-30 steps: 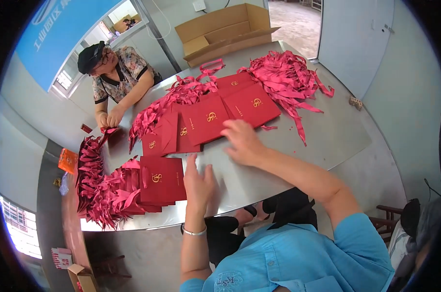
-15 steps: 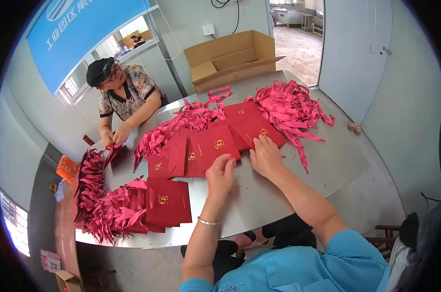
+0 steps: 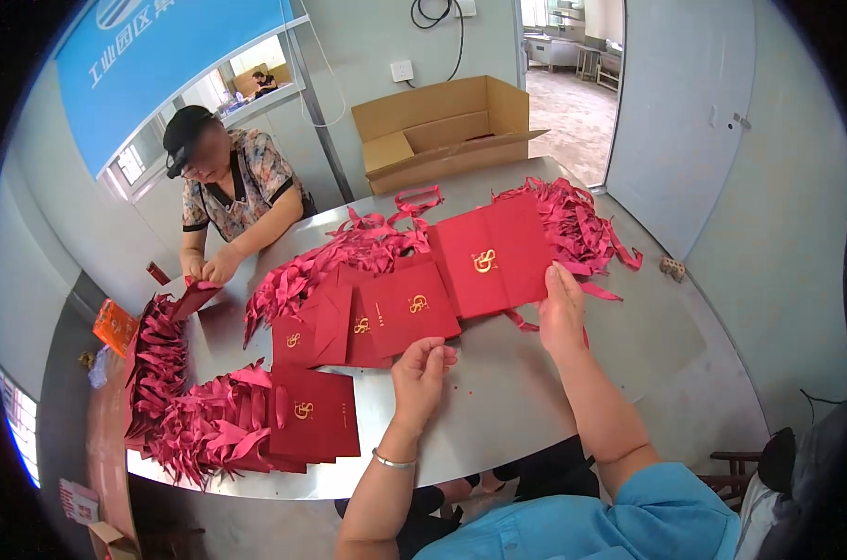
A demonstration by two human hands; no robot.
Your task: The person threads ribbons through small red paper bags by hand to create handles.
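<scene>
My right hand (image 3: pixel 562 303) grips the right edge of a flat red paper bag (image 3: pixel 512 252) with a gold emblem, lifted and tilted above the table. My left hand (image 3: pixel 421 378), a bracelet on its wrist, has its fingers curled in and shows nothing in them. Just beyond its fingertips lies another red paper bag (image 3: pixel 409 313) on an overlapping spread of similar bags (image 3: pixel 293 343). A tangle of pink-red ribbons (image 3: pixel 349 247) rests behind these bags, and a second ribbon heap (image 3: pixel 573 224) sits behind the lifted one.
Stacked red bags with ribbon handles (image 3: pixel 316 415) stand at the left of the metal table (image 3: pixel 508 411). Across the table's far left, a co-worker (image 3: pixel 241 187) handles a red bag. An open cardboard box (image 3: pixel 451 163) stands at the back; a small patterned block (image 3: pixel 672 269) is at the right.
My right hand has moved right and raised a bag off the pile. My left hand has shifted slightly nearer to me, its fingers curling in. The co-worker's head has turned down.
</scene>
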